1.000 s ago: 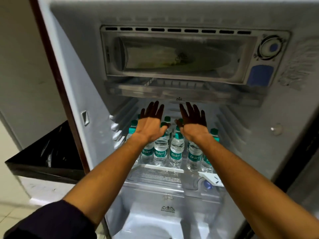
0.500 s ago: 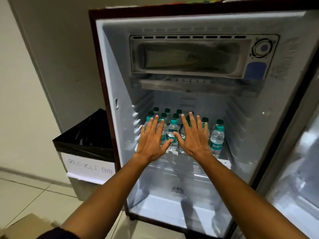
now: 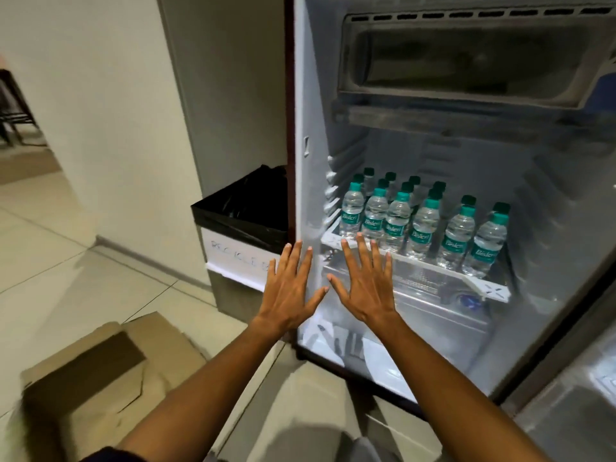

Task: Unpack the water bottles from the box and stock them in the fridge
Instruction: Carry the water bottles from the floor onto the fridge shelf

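Several small water bottles with teal caps stand in rows on the white shelf inside the open fridge. My left hand hovers flat with spread fingers in front of the fridge's left edge, holding nothing. Beside it, my right hand is also flat and spread, just below and in front of the shelf, empty. The open cardboard box lies on the floor at lower left; its inside looks dark and I cannot tell whether any bottles are in it.
A recycle bin with a black liner stands against the wall left of the fridge. The freezer compartment fills the fridge's top. The fridge door hangs open at lower right. Tiled floor stretches to the left.
Both hands have drawn back out of the fridge, away from the bottles, and dropped lower. The view has pulled back and swung left, bringing the cardboard box into sight.
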`<state>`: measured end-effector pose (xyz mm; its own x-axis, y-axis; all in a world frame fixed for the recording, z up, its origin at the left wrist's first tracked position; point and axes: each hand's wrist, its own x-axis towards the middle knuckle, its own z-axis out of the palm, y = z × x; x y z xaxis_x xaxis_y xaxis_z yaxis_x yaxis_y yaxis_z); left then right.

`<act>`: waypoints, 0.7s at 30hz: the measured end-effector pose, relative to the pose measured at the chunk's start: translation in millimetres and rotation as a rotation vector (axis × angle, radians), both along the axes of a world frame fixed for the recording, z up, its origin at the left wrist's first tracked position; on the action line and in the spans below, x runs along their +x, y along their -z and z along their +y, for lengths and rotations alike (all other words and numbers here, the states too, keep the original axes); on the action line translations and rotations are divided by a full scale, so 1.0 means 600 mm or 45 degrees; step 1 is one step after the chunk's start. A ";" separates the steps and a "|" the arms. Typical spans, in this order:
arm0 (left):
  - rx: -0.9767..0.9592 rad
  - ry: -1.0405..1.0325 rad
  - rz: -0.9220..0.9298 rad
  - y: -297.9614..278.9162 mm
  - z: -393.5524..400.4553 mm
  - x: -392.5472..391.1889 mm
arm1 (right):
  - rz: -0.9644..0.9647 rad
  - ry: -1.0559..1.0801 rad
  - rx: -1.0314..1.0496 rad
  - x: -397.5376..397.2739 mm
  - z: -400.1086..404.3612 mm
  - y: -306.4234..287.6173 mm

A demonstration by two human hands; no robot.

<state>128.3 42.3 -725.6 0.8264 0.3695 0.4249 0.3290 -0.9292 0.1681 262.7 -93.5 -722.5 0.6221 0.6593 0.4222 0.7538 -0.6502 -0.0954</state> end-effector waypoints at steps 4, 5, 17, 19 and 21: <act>-0.040 -0.175 0.091 0.041 0.037 -0.084 | 0.043 -0.132 -0.029 -0.057 0.050 0.028; -0.043 -0.220 0.114 0.049 0.047 -0.102 | 0.053 -0.167 -0.036 -0.071 0.062 0.034; -0.237 -0.731 0.232 0.146 0.150 -0.376 | 0.122 -0.570 -0.199 -0.265 0.250 0.118; -0.260 -0.815 0.241 0.163 0.157 -0.432 | 0.144 -0.656 -0.208 -0.308 0.280 0.131; -0.294 -0.925 0.247 0.179 0.164 -0.490 | 0.146 -0.764 -0.251 -0.356 0.313 0.146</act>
